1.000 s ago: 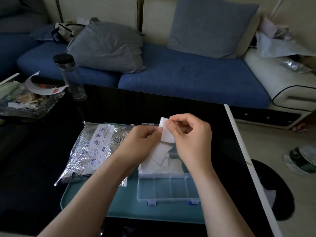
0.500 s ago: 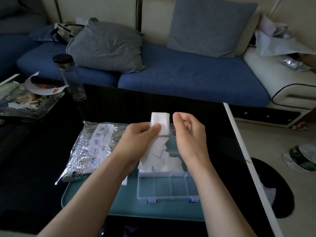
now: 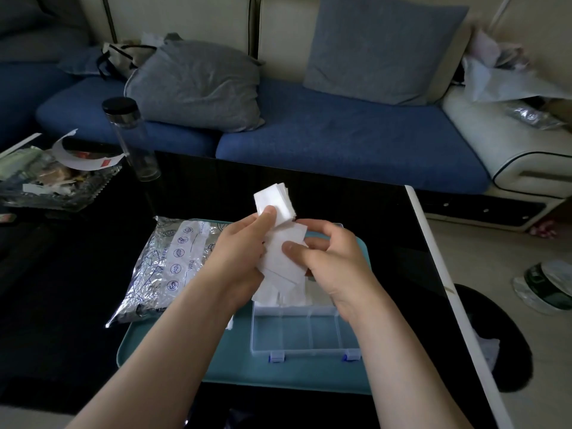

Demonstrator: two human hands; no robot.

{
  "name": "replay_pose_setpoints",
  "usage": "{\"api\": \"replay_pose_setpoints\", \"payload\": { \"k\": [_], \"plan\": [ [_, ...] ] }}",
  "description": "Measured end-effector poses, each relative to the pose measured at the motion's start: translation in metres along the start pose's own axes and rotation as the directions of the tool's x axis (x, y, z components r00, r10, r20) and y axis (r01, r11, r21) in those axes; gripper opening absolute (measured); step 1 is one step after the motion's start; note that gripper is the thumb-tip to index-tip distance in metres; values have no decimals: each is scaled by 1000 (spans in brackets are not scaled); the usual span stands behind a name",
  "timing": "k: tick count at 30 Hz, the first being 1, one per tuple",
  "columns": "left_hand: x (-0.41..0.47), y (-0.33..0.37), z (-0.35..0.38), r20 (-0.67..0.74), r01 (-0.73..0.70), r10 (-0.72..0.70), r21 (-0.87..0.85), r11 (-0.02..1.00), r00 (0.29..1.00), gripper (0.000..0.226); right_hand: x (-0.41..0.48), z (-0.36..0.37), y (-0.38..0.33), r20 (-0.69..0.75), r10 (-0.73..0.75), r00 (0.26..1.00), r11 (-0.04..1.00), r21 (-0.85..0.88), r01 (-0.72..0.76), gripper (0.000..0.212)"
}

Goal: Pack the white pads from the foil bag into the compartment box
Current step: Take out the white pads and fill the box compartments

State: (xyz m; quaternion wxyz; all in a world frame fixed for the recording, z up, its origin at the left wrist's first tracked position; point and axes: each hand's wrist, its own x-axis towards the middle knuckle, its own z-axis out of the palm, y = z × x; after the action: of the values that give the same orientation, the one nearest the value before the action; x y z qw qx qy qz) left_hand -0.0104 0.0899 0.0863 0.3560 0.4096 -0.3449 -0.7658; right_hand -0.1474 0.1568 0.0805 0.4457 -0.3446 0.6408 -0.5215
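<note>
Both hands work above the far half of the clear compartment box [image 3: 305, 334], which sits on a teal tray [image 3: 173, 351] on the dark worktop [image 3: 62, 305].

Left hand [image 3: 240, 261]: the fingers are closed around a stack of white pads [image 3: 275, 201]. The thumb presses on the lower front of the stack, and the upper part stands clear above the fingers, tilted slightly to the right.

Right hand [image 3: 332, 258]: the fingers pinch a single pad [image 3: 280, 252] (thumb on the near face, the other fingers curled behind it). This pad lies just below the stack and touches the left hand's fingers.

Below both sets of fingers, a loose pile of pads [image 3: 278, 292] covers the far compartments of the box; which compartments hold them cannot be told. The near row of compartments, toward the wrists, shows bare dividers and two blue latches.

The foil bag [image 3: 167, 267] lies flat to the left of the left hand's fingers, partly on the tray and partly on the worktop, with its printed label facing up.
</note>
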Motion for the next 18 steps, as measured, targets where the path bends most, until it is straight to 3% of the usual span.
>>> {"api": "replay_pose_setpoints", "payload": {
  "k": [6, 8, 11, 13, 16, 18],
  "plan": [
    [5, 0, 2, -196, -127, 109, -84, 988, 975, 20, 3, -10, -1, -97, 23, 995, 999, -35, -26, 10],
    [5, 0, 1, -205, -174, 168, -10, 985, 964, 19, 3, -12, -3, -130, 12, 991, 999, -42, -18, 17],
    [3, -2, 0, -93, -219, 241, 202, 955, 966, 17, 2, -15, -8, -176, -62, 982, 993, -111, 42, 28],
    [1, -3, -2, -4, -223, 237, 326, 919, 971, 17, -4, -20, -11, -124, -146, 981, 967, -226, 115, 35],
    [-1, -4, -6, 94, -198, 174, 439, 876, 980, 18, -9, -24, -11, 5, -220, 976, 918, -336, 209, 14],
    [-3, -4, -8, 136, -182, 131, 502, 846, 982, 21, -9, -28, -8, 1, -256, 967, 886, -399, 235, 19]
  ]
}}
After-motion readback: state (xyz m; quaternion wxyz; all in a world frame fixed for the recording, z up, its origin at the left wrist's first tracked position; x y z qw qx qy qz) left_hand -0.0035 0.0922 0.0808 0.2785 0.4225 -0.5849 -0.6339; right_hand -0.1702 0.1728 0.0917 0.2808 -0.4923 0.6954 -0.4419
